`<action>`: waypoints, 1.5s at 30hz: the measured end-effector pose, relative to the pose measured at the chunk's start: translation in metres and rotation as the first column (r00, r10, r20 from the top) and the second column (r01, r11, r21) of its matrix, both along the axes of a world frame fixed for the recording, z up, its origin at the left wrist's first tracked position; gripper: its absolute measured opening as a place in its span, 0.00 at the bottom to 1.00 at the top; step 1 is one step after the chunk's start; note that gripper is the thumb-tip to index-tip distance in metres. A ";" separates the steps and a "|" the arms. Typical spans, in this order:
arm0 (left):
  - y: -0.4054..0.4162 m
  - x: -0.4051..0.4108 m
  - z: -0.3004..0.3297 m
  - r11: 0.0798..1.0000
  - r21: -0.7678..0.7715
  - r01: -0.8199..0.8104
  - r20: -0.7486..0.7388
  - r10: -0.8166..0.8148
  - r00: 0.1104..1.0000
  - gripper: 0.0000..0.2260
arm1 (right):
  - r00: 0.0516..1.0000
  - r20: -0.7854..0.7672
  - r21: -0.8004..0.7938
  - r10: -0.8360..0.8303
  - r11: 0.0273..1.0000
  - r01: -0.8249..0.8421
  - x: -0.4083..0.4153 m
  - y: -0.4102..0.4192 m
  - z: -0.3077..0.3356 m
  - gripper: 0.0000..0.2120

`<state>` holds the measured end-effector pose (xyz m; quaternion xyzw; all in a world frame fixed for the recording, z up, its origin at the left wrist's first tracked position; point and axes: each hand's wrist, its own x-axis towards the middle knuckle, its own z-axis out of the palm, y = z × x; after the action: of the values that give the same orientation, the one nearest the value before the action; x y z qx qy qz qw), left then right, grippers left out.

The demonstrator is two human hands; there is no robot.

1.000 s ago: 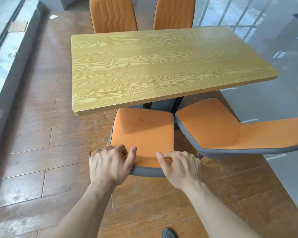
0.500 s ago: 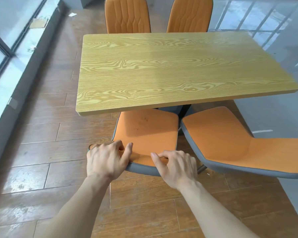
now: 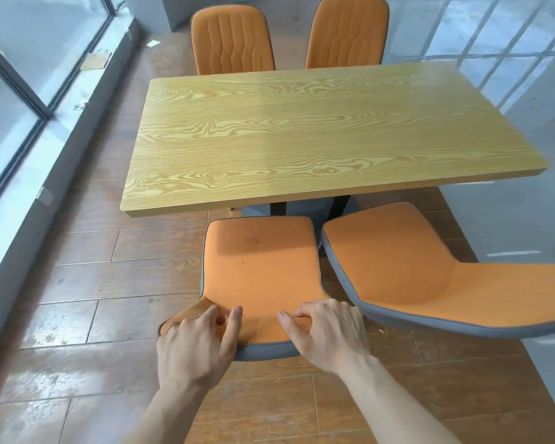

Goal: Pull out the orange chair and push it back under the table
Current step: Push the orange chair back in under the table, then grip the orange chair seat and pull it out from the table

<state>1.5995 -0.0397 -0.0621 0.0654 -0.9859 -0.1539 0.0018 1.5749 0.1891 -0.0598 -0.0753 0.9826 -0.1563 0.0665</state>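
The orange chair [image 3: 260,264] with grey edging stands in front of me, its seat fully out from under the near edge of the wooden table [image 3: 302,133]. My left hand [image 3: 196,344] grips the top of the chair's backrest on the left, thumb over the orange side. My right hand [image 3: 329,331] grips the same backrest top on the right. The chair's legs are hidden under the seat.
A second orange chair [image 3: 430,274] stands close on the right, almost touching the held one. Two more orange chairs [image 3: 233,40] [image 3: 346,33] stand at the table's far side. A window wall with a low sill [image 3: 23,187] runs along the left. The floor is wood plank.
The chair has come back toward me, so its whole seat now shows clear of the table edge. Both hands kept their hold on the backrest.
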 end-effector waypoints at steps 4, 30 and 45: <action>0.006 0.006 0.006 1.000 -0.016 -0.025 -0.037 0.024 0.999 0.26 | 1.000 0.009 -0.036 0.021 0.999 -0.020 0.000 0.003 0.001 0.36; 0.073 -0.033 0.070 0.975 0.136 0.177 -0.089 -0.166 0.982 0.28 | 0.963 -0.061 0.027 -0.262 0.964 0.264 0.005 0.114 0.074 0.35; 0.405 -0.003 0.039 0.958 0.250 0.137 0.042 -0.152 0.987 0.31 | 0.963 -0.023 0.211 -0.270 0.940 0.269 -0.026 0.460 0.039 0.45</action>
<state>1.5968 0.3655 -0.0232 -0.0025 -0.9609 -0.2727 -0.0475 1.5492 0.6493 -0.0205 0.0679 0.9945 -0.0582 0.0552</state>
